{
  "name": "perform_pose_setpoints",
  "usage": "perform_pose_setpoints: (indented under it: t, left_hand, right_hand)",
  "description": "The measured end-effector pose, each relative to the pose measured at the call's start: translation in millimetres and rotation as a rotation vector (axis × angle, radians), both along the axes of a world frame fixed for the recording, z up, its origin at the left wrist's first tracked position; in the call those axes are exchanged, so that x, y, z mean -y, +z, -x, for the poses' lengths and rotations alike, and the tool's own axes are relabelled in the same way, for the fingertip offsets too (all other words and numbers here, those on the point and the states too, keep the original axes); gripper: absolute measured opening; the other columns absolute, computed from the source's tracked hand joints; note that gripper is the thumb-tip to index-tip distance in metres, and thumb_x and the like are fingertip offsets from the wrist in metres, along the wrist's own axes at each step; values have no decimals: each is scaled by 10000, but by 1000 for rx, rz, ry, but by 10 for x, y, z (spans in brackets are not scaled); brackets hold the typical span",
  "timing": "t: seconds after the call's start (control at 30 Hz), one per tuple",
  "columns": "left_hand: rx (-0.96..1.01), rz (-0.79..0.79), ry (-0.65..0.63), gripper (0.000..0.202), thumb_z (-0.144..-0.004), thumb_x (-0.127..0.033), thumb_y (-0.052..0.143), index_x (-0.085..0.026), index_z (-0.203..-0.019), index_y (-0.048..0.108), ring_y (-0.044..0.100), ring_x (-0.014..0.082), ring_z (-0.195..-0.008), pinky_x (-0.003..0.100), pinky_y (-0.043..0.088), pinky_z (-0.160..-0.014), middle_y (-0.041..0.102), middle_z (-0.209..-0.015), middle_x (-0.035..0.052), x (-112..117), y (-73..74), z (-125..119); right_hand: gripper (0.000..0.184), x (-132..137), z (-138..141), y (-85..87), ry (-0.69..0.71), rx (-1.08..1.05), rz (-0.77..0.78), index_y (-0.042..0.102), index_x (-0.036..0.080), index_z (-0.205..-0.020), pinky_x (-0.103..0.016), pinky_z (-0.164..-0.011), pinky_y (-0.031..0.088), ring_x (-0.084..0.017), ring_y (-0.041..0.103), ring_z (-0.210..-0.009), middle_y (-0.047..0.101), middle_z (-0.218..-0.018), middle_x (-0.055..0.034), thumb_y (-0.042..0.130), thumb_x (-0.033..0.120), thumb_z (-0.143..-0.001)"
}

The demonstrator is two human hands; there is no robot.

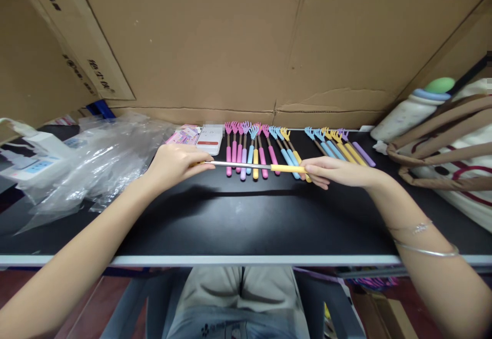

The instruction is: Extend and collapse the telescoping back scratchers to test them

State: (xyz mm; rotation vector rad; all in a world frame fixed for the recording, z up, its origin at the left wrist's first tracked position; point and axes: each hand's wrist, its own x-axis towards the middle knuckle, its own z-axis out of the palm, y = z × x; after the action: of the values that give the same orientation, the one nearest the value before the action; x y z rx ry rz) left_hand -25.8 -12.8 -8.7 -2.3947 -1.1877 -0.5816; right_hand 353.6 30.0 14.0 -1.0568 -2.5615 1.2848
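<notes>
1. In the head view, someone sits at a black table (242, 226), both bare hands up in front of them, stretching one yellow-handled scratcher (246, 165) crosswise between them. It's held above the tabletop, nearly level, its metal rod drawn out and a dark shadow lying below.
2. The left hand (179, 162) has its fingers pinched round the far end of that rod; a bit of yellow peeps out, the rest hidden by the fingers.
3. The right hand (332, 170) is closed on the outer end of the yellow handle. Two silvery bracelets (428, 251) circle that forearm.
4. Just beyond, a row of pink, purple, blue and yellow scratchers (234, 152) lies with claws toward the cardboard wall (211, 37); a smaller group (335, 147) lies to its right.
5. Over on the left I can see crumpled clear plastic bags (111, 149), a colourful card (184, 134) and a white device (210, 140). On the right, a pale bottle (409, 113) leans near a brown-strapped bag (457, 142).
</notes>
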Motion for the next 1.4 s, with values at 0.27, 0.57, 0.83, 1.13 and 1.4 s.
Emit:
perform_pose_setpoints:
  t: [0.27, 0.57, 0.83, 1.13, 1.4]
  left_hand:
    - [13, 59, 26, 409, -919, -517, 388, -259, -853, 698, 662, 147, -754, 223, 356, -567, 725, -817, 0, 5, -32, -1]
    - [17, 83, 41, 420, -917, -529, 377, -259, -860, 694, 661, 149, -758, 222, 352, -568, 725, -833, 0, -9, -49, 10]
    - [53, 152, 115, 420, -912, -547, 369, -284, -857, 692, 648, 141, -717, 217, 297, -527, 720, -809, -19, 2, -22, -20]
    - [41, 244, 130, 402, -916, -524, 373, -275, -827, 675, 625, 142, -711, 221, 287, -544, 699, -746, -29, -25, -26, 6]
    - [53, 108, 113, 411, -919, -516, 379, -247, -831, 677, 641, 143, -741, 216, 330, -576, 719, -827, -11, -40, -66, 35]
  right_hand:
    - [374, -34, 29, -37, -47, -9, -107, 541, 158, -871, -258, -580, 392, -107, 487, -550, 495, -590, 24, 401, 504, -906]
    - [366, -41, 33, -54, -78, 17, -233, 572, 174, -906, -265, -643, 406, -135, 532, -614, 551, -636, 6, 401, 497, -902]
    - [336, 35, 101, 17, -148, 44, -413, 568, 196, -805, -268, -620, 371, -150, 541, -622, 623, -660, -11, 430, 491, -886]
    - [304, -3, 129, -126, -199, -6, -737, 637, 208, -967, -299, -694, 402, -202, 594, -773, 676, -880, -60, 519, 459, -843]
    - [280, 34, 198, -181, -284, -41, -939, 628, 190, -953, -254, -582, 380, -140, 560, -590, 662, -725, -25, 466, 410, -889]
